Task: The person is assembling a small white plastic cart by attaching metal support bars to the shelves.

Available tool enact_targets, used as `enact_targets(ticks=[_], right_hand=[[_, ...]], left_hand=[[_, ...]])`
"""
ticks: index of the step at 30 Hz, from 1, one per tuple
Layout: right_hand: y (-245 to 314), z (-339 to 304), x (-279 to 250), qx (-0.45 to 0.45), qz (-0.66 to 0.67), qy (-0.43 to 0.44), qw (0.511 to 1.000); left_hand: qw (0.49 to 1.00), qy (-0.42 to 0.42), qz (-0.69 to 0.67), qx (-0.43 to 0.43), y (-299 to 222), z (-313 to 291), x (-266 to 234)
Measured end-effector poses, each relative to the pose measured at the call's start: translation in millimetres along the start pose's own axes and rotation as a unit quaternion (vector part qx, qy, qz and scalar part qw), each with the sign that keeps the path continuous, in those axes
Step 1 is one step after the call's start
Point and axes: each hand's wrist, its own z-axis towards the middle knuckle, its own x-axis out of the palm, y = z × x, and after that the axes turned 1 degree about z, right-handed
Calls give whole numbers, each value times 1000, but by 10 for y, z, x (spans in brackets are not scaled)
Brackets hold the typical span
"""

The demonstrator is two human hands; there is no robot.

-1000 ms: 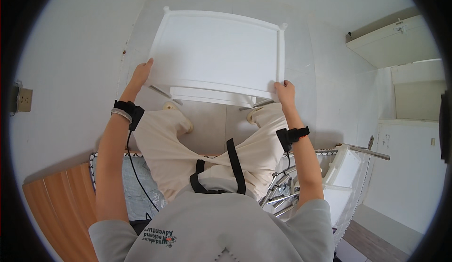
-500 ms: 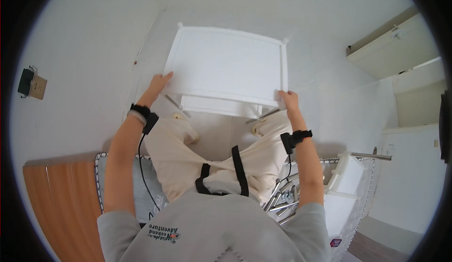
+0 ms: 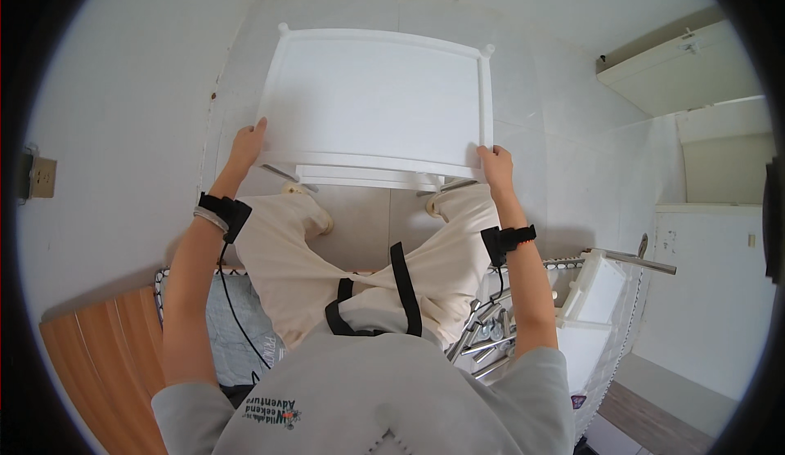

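A white rectangular shelf panel (image 3: 376,95) with a raised rim and round corner sockets is held out in front of my knees. My left hand (image 3: 248,146) grips its near left edge, thumb on top. At the near right corner, my right hand (image 3: 496,165) is closed on the rim with the thumb over the edge. Below the panel shows part of a second white shelf (image 3: 360,175). Metal tubes (image 3: 458,185) stand between the two tiers near the corners; their joints are mostly hidden by the upper panel.
Beside my right hip lie several loose metal tubes (image 3: 482,336) and caster wheels. More white shelf panels (image 3: 593,287) lean farther right, with a metal tube (image 3: 634,260) across them. An orange-brown wooden panel (image 3: 98,357) is at my left. A wall (image 3: 114,128) rises on the left.
The shelf and both hands have shifted slightly left and up in the view, and the upper panel looks more level. Both hands keep hold of it.
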Motion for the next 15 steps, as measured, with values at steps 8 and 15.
enact_targets(ticks=[8,15], right_hand=[[148,-38,-43,21,-6,8,1000],[150,-31,-53,10,0,3,1000]], left_hand=[[1000,9,0,4,18,51,7],[1000,-6,2,-1,52,65,47]])
